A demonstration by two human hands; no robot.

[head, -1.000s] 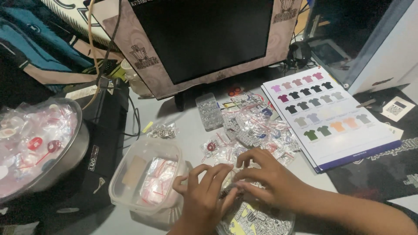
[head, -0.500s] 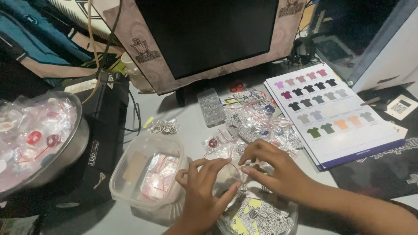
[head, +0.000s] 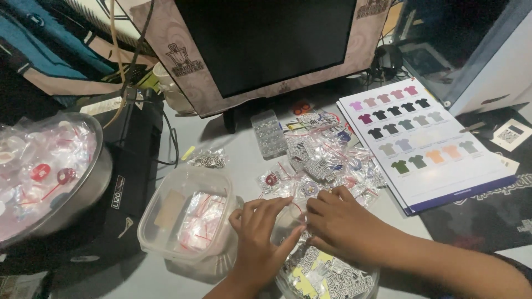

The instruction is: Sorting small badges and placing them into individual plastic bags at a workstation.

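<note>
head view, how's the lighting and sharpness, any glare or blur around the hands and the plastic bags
Head view: dim, soft overhead light; the dark flat monitor screen shows almost no reflection. The clear plastic bags in the round metal bowl catch pale glare. The left hand and right hand look slightly soft, so the small clear bag they pinch is hard to make out. The white colour chart of shirt shapes stays readable.

Dim indoor light, soft shadows, mild blur – glare on plastic bags

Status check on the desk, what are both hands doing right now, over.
Left hand and right hand pinching a small clear plastic bag together. Container of stickers underneath. Loose packets just beyond.
</note>
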